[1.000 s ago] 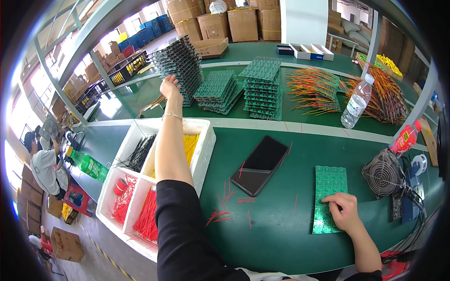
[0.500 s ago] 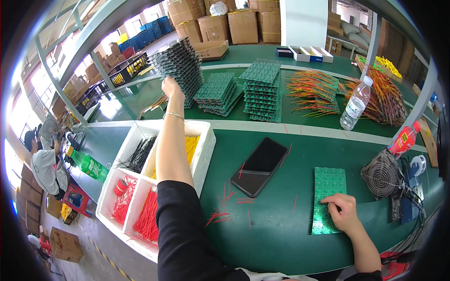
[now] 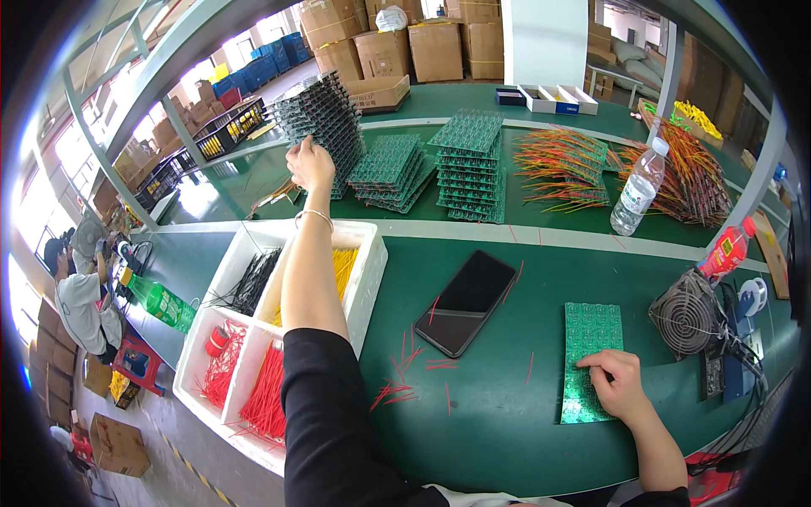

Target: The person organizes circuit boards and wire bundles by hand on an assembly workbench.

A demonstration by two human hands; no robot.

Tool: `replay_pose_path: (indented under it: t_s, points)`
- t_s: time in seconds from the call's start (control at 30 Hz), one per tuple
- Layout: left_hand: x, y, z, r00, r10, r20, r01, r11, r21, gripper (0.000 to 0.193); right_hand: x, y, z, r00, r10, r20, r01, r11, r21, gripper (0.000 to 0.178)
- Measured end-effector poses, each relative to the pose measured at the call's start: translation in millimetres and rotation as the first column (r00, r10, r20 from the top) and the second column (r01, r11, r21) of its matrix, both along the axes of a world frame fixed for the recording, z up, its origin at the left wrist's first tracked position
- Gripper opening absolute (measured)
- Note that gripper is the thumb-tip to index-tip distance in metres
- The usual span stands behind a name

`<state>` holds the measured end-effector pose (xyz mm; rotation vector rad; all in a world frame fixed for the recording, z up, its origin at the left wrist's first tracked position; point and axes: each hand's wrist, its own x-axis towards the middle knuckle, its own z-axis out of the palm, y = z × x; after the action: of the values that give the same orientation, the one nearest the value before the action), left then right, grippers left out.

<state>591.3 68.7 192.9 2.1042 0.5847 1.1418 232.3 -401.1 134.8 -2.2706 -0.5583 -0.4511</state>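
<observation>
Right hand (image 3: 619, 384), index finger on the green rectangular circuit board (image 3: 585, 328) on the green tabletop (image 3: 490, 422), others curled, grip unclear, left hand (image 3: 311, 165) out past the white foam box (image 3: 368, 277), fingers bent, can't tell its hold, near a tall dark stack of boards (image 3: 323, 110)
</observation>
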Motion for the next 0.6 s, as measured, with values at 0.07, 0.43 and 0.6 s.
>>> replay_pose_path:
  t_s: [0.07, 0.43, 0.6]
  points:
    - [-4, -3, 0, 0.995, 0.103, -0.016, -0.098, 0.978, 0.184, 0.034, 0, 1, 0, 1.000, -0.002, 0.004, 0.002, 1.000, 0.005, 0.017]
    - [-5, -12, 1, 0.995, 0.096, -0.035, -0.083, 0.956, 0.281, 0.060, -1, 0, 0, 1.000, -0.010, 0.007, 0.010, 1.000, 0.005, 0.018]
    - [-4, -13, 4, 0.996, 0.086, -0.025, -0.075, 0.951, 0.300, 0.058, -1, 0, 2, 1.000, -0.010, 0.009, 0.010, 1.000, -0.002, 0.018]
